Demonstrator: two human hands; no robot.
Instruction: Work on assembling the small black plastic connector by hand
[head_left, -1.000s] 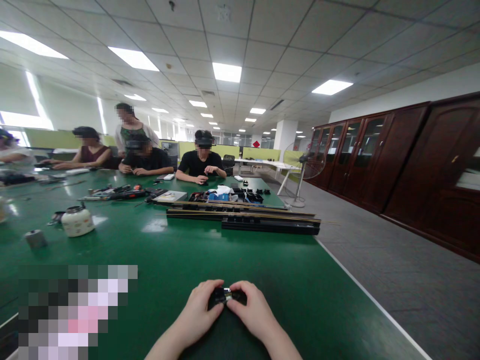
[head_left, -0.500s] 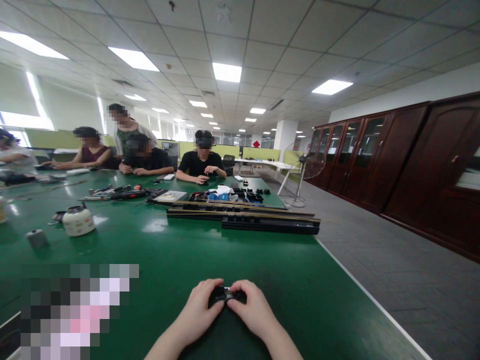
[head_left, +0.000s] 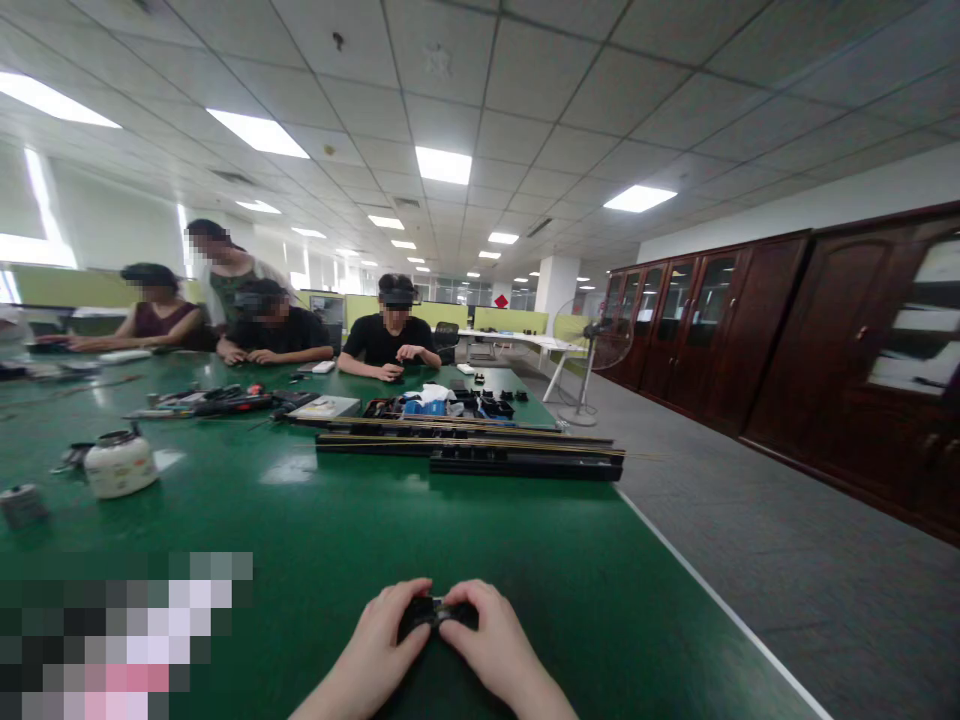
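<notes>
Both of my hands meet low in the view, just above the near part of the green tabletop (head_left: 300, 560). Between them is a small black part (head_left: 436, 613) with a lighter bit in its middle; its exact kind is too small to make out. My left hand (head_left: 390, 630) grips its left side, thumb at the front and fingers curled behind. On the opposite side, my right hand (head_left: 487, 630) pinches it the same way. The fingers cover much of the part.
Long black rails (head_left: 525, 465) with thin brass-coloured rods lie across the table ahead. Behind them are a box of blue and black parts (head_left: 427, 402) and several tools (head_left: 217, 400). A white jar (head_left: 121, 465) stands left. Several people sit opposite; a fan (head_left: 589, 350) stands right.
The whole scene has shifted a little left and down in the view as the camera turned. Both hands keep their grip on the black part, with hardly any finger movement.
</notes>
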